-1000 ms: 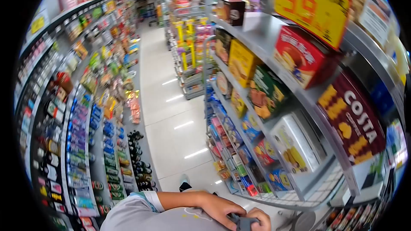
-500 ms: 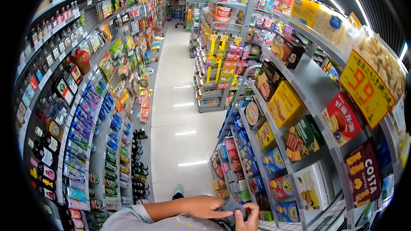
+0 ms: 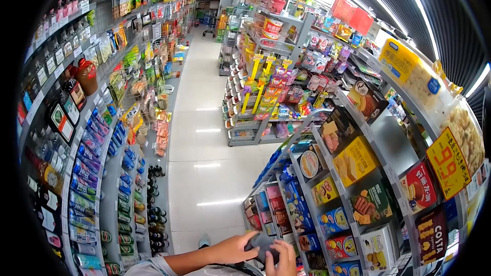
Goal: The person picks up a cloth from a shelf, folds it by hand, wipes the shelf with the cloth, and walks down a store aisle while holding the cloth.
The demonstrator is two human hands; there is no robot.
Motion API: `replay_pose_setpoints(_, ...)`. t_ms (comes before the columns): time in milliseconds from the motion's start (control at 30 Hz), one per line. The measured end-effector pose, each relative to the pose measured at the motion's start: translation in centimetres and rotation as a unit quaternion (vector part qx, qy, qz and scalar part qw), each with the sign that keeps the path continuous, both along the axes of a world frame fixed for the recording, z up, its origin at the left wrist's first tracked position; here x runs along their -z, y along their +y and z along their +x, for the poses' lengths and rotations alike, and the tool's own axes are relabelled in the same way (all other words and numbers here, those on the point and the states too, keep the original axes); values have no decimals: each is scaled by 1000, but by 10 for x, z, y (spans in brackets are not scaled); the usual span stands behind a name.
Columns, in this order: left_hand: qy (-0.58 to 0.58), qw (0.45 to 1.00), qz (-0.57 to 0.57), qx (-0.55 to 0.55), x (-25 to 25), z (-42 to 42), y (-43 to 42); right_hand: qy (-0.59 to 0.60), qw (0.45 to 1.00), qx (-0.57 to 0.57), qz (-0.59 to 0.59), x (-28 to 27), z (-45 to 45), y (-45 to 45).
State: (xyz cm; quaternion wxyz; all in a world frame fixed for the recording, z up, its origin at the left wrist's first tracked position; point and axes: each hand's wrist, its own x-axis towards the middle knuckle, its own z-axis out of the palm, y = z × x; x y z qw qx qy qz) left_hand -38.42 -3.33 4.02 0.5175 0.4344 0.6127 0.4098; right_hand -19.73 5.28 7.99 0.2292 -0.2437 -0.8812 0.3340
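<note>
At the bottom of the head view, both my hands are on a small dark grey object (image 3: 263, 245) whose kind I cannot make out. My left hand (image 3: 240, 248) reaches in from the left with its fingers closed against the object's left side. On the other side, my right hand (image 3: 282, 256) curls its fingers around the right edge. The fingers and palms cover part of the object. A grey sleeve (image 3: 148, 267) and part of a shoe (image 3: 204, 240) show near the hands.
Shelves of bottles, cans (image 3: 82, 204) and hanging snack packets line the left. Boxed biscuits (image 3: 355, 161) fill the shelf on the right, with a yellow price sign (image 3: 448, 163) on it. A snack display (image 3: 255, 97) stands ahead beside the tiled aisle floor (image 3: 197, 184).
The view has turned slightly to the right, so the aisle and shelves sit differently. Both hands and the dark grey object have shifted a little left in view. They still grip it.
</note>
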Motion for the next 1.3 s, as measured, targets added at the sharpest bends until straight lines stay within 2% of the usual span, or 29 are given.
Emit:
replay_pose_setpoints(67, -8, 1000, 3, 8, 16, -11, -2, -30, 998, 43, -18, -8, -16, -2)
replay_pose_setpoints(133, -63, 994, 74, 51, 33, -23, -8, -32, 999, 28, -16, -5, -31, -3)
replay_pose_setpoints(167, -78, 990, 69, 96, 39, -32, -9, -28, 999, 32, -19, 0, -38, -4)
replay_pose_setpoints(200, -82, 991, 67, 84, 36, -40, -10, -25, 999, 36, -21, 5, -43, -5)
replay_pose_setpoints(267, -63, 983, 52, 166, 26, -58, -9, -43, 998, 38, 21, 6, -53, -10)
replay_pose_setpoints(300, -59, 982, 85, 157, 26, -63, -12, -100, 984, 78, -124, -4, -60, -13)
replay_pose_setpoints(333, -61, 983, 84, 150, 24, -70, -14, -156, 944, 117, -265, -9, -67, -16)
replay_pose_setpoints(367, -39, 986, 76, 144, 21, -78, -15, -74, 960, 106, -249, 8, -66, -20)
replay_pose_setpoints(400, -18, 988, 66, 138, 20, -83, -18, -79, 960, 101, -251, 9, -70, -22)
replay_pose_setpoints(433, -68, 988, 101, 97, 24, -88, -21, -39, 962, 92, -253, 10, -76, -25)
replay_pose_setpoints(467, -69, 989, 99, 91, 26, -96, -24, 0, 963, 83, -255, 12, -81, -28)
replay_pose_setpoints(533, -36, 983, 170, 55, 23, -118, -30, 9, 950, 87, -300, 25, -85, -30)
replay_pose_setpoints(600, -91, 986, 137, 2, 17, -133, -38, 68, 940, 71, -326, 32, -99, -36)
replay_pose_setpoints(667, -152, 973, 159, -67, 31, -141, -41, 54, 933, 89, -344, 47, -102, -42)
replay_pose_setpoints(733, -187, 967, 149, -88, 47, -147, -45, -5, 938, 73, -340, 57, -102, -44)
replay_pose_setpoints(767, -227, 954, 158, -115, 50, -149, -47, -81, 939, 73, -325, 79, -92, -39)
replay_pose_setpoints(800, -265, 939, 166, -140, 54, -151, -51, -85, 939, 72, -327, 91, -92, -37)
replay_pose_setpoints(867, -274, 939, 155, -135, 64, -157, -57, -200, 933, 107, -279, 106, -98, -37)
replay_pose_setpoints(900, -270, 945, 142, -122, 71, -161, -60, -204, 932, 106, -280, 98, -113, -45)
replay_pose_setpoints(967, -244, 956, 114, -114, 74, -170, -71, 34, 914, 139, -380, 75, -152, -64)
replay_pose_setpoints(1000, -247, 955, 114, -120, 67, -179, -77, 29, 914, 135, -381, 75, -158, -66)
replay_pose_setpoints(1067, -286, 952, 54, -98, 52, -195, -89, 46, 945, 111, -306, 75, -170, -67)
replay_pose_setpoints(1133, -254, 959, 61, -111, 47, -204, -96, 30, 940, 87, -327, 97, -160, -59)
replay_pose_setpoints(1200, -223, 965, 69, -123, 52, -208, -99, -112, 877, 82, -460, 109, -153, -51)
replay_pose_setpoints(1233, -221, 961, 105, -126, 64, -207, -98, -25, 931, -5, -364, 82, -177, -69)
replay_pose_setpoints(1267, -218, 957, 142, -129, 74, -205, -98, -16, 937, -50, -345, 94, -175, -67)
replay_pose_setpoints(1300, -209, 957, 147, -138, 73, -204, -101, -31, 930, -93, -353, 80, -187, -70)
